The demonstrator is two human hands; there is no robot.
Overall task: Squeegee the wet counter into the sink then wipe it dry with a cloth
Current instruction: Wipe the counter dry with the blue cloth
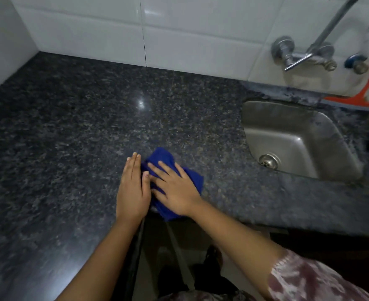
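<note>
Two hands work one blue cloth at the front lip of the dark granite counter. The right hand lies flat on top of the cloth with fingers spread, pressing down rather than closed around it. The left hand rests open with fingers together, its thumb side touching the cloth's left edge and most of its palm on bare stone.

Below the right wrist, the near corner of the cloth hangs past the counter's front edge. Since neither hand actually clutches the fabric, a pull toward the body could likely drag it off the lip and onto the floor.

Bunched as it is, the cloth covers only a small patch, so wide strokes may leave streaks to the left of the hands, where much of the counter lies. Whether any film of water remains there cannot be told from the speckled surface.

Well to the right of the hands sits the steel sink; beyond it, the orange squeegee leans on the tiled wall beside the tap, apparently finished with. A long sweep rightward might knock it over.
</note>
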